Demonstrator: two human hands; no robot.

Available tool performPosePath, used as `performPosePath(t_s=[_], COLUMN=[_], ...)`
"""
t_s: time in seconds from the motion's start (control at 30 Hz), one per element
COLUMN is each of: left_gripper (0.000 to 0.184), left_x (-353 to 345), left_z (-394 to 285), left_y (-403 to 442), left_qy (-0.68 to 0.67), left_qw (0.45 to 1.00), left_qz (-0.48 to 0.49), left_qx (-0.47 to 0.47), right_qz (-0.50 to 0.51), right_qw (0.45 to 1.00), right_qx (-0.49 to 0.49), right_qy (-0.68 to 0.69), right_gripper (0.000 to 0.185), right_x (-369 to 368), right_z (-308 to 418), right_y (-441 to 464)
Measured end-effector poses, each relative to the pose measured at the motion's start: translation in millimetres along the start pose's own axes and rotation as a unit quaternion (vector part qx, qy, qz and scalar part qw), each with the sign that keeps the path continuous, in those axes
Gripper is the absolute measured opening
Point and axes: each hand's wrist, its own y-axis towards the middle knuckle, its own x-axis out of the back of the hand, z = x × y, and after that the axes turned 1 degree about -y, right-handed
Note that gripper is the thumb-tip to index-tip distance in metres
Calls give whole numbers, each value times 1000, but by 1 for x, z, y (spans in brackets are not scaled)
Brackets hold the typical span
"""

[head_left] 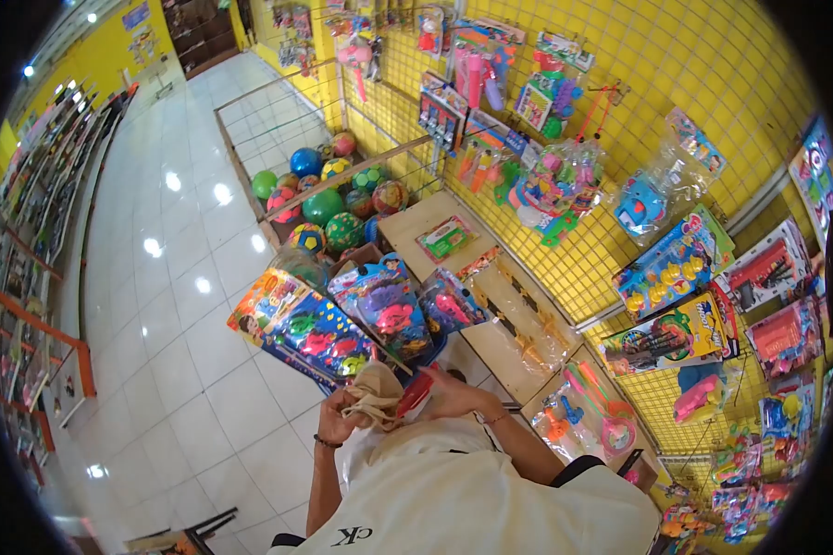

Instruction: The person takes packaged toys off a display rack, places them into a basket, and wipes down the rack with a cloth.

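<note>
We have a crumpled beige cloth-like bundle (377, 393), loosely folded, gripped in our left hand (341, 413) just in front of our body. Beside it, at our right hand (460, 398), we see a narrow, glossy red object (418, 390), tilted and partly hidden; its exact kind is unclear.

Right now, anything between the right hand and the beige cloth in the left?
Yes: a red object shows between the right hand and the beige cloth in the left hand. Can't tell whether the right hand grips it.
</note>
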Motion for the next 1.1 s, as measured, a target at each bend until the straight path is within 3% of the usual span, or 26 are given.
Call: performPosePath(t_s=[0.07, 0.1, 0.13, 0.17, 0.23, 0.3, 0.37, 0.4, 0.5, 0.53, 0.57, 0.7, 0.77, 0.8, 0.87, 0.9, 0.93, 0.97, 1.0, 1.1], left_gripper=[22, 22, 22, 18, 11, 7, 7, 5, 16, 16, 16, 14, 10, 16, 21, 27, 37, 37, 35, 23], left_x=[-10, -15, -23, -31, -44, -54, -76, -81, -112, -115, -115, -110, -114, -123, -139, -143, -141, -142, -142, -153], left_z=[-20, -31, -44, -60, -86, -93, -97, -92, -121, -127, -133, -129, -121, -121, -152, -164, -164, -163, -162, -173], left_y=[10, 17, 22, 27, 39, 47, 54, 56, 57, 58, 60, 70, 77, 78, 73, 72, 78, 82, 87, 90], left_qy=[-25, -52, -54, -55, -58, -106, -110, -11, -88, -71, -75, -170, -157, -206, -255, -300, -262, -264, -223, -192], left_qw=[997, 990, 988, 988, 980, 973, 962, 970, 978, 980, 980, 980, 985, 971, 958, 945, 946, 944, 953, 967], left_qz=[14, 19, 34, -22, -127, -107, -231, -213, -130, -128, -116, -38, 21, 59, 88, 107, 174, 180, 193, 161], left_qx=[-67, -129, -137, -141, -145, -173, -92, -120, -141, -134, -140, -100, -73, -104, -92, -77, -74, -78, -69, -32], right_qz=[-72, -87, -87, -88, -125, -165, -145, -179, -152, -175, -187, -198, -188, -136, -204, -275, -323, -400, -469, -677], right_qw=[988, 987, 992, 990, 981, 967, 937, 937, 956, 960, 959, 974, 972, 980, 965, 955, 944, 912, 872, 667], right_qx=[108, 104, 88, 73, 80, 90, 103, 129, 121, 140, 138, 23, 134, 111, 164, 115, 70, 93, 105, 126], right_qy=[-85, -91, -3, 85, 129, 172, 301, 269, 220, 169, 162, 107, 52, 98, -3, 1, 21, 8, -92, -284], right_gripper=[125, 125, 125, 125, 123, 122, 113, 98, 88, 76, 76, 60, 53, 39, 29, 30, 31, 32, 31, 34], right_x=[-4, -6, -7, -5, 5, 7, 6, 11, 22, 47, 61, 100, 118, 133, 172, 191, 218, 241, 270, 355], right_z=[11, 17, 30, 43, 69, 79, 86, 94, 76, 99, 100, 106, 114, 120, 134, 143, 158, 168, 181, 216], right_y=[15, 19, 20, 18, 9, 4, 1, -6, -14, -33, -45, -95, -114, -124, -142, -152, -167, -179, -187, -204])
